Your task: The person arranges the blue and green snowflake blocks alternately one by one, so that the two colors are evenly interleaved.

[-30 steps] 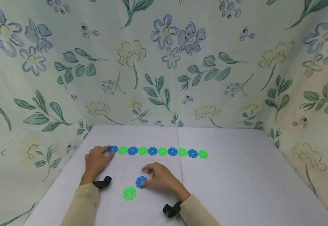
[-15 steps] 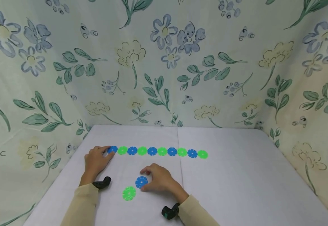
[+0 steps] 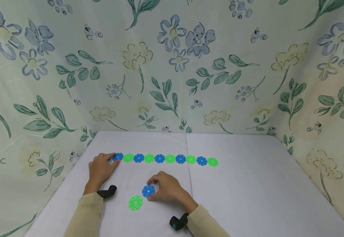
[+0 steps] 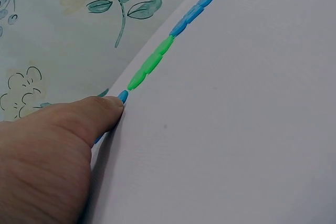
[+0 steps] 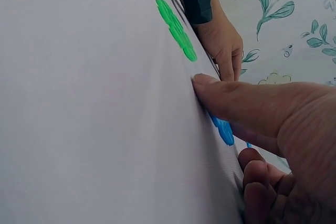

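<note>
A straight row of flat notched plastic discs, blue and green in turn, lies on the white cloth. At its left end my left hand (image 3: 101,169) holds the outermost blue disc (image 3: 118,156) between thumb and index finger. Nearer to me, my right hand (image 3: 168,187) has its thumb and index finger at opposite edges of a loose blue disc (image 3: 148,191), which lies flat. A loose green disc (image 3: 135,202) sits just to the left and front of it. In the right wrist view the thumb (image 5: 241,100) covers much of the blue disc (image 5: 224,131).
The row runs right to a green disc (image 3: 212,162) at its far end. White cloth (image 3: 249,191) with a crease covers the table. Floral curtain (image 3: 172,82) surrounds the back and sides. Dark wrist cameras (image 3: 178,222) are worn on both wrists.
The right thumb has moved from the top of the loose blue disc to its near edge, and the index finger has come to its far edge. The left hand stays put.
</note>
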{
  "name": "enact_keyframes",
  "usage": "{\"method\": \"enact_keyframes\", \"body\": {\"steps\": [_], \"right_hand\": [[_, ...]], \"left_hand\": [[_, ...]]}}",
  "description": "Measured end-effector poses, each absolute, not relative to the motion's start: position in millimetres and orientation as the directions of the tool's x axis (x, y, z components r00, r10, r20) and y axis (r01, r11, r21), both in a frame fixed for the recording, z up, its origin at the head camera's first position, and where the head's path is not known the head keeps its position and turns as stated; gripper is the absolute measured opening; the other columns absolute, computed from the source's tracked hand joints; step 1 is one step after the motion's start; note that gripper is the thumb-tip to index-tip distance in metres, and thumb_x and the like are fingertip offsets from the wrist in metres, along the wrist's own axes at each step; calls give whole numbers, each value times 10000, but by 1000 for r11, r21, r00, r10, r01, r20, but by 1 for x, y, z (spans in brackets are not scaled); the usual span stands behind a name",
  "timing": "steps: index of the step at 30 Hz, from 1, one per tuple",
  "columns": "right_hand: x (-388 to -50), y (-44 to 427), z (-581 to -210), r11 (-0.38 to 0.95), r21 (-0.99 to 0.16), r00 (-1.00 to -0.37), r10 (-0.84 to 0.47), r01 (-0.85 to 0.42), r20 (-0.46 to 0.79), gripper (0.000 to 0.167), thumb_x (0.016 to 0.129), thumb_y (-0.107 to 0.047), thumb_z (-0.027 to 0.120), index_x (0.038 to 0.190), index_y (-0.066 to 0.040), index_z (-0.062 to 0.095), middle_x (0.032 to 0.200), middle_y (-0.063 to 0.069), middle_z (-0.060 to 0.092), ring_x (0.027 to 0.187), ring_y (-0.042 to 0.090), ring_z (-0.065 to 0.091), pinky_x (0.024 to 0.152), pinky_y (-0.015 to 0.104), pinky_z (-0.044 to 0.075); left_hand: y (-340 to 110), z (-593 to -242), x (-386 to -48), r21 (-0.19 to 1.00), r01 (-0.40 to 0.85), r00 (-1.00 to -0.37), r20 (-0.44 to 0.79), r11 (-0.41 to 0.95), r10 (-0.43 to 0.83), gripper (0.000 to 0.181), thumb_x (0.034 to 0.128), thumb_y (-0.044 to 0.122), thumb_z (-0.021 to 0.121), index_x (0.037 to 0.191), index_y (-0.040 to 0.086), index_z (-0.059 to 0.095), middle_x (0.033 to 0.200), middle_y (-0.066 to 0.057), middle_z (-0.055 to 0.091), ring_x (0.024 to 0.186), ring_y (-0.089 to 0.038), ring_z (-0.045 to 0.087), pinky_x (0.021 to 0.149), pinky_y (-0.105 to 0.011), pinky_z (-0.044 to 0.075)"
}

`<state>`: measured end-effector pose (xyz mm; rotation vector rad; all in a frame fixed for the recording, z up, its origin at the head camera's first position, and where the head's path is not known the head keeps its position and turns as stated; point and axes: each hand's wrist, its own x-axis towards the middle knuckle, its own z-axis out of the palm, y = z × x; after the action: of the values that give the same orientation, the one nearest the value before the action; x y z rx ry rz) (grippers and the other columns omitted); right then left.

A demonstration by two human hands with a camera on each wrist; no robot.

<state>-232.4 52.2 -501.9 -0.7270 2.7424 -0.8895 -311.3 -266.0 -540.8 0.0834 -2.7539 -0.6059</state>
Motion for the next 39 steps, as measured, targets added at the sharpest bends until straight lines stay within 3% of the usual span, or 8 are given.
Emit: {"method": "enact_keyframes", "body": {"steps": [20, 32, 39], "right_hand": [[-232, 52, -504, 726, -569, -878, -479, -386, -16, 458, 684, -463, 895, 1085, -324, 723, 1043, -106, 590, 927, 42, 553, 826, 270, 469], [-231, 54, -504, 714, -537, -856, -516, -449, 30, 436, 690, -503, 883, 1047, -311, 725, 1038, -129, 607, 918, 14, 552, 828, 256, 470], [-233, 52, -504, 677, -578, -845, -533, -457, 43, 434, 680, -473, 898, 1026, -317, 688, 974, -188, 622, 902, -14, 554, 859, 275, 475]], "left_hand": [[-264, -540, -311, 428, 16, -949, 290, 904, -120, 513, 933, 453, 667, 1356, 165, 636, 1239, -203, 619, 1115, -399, 552, 846, -535, 352], [-261, -539, -310, 423, 18, -950, 290, 906, -116, 517, 938, 451, 662, 1361, 155, 630, 1254, -216, 614, 1132, -409, 548, 863, -556, 361], [-263, -537, -308, 419, 23, -948, 297, 908, -113, 520, 934, 455, 669, 1356, 153, 634, 1243, -215, 616, 1124, -410, 549, 851, -556, 359]]}}
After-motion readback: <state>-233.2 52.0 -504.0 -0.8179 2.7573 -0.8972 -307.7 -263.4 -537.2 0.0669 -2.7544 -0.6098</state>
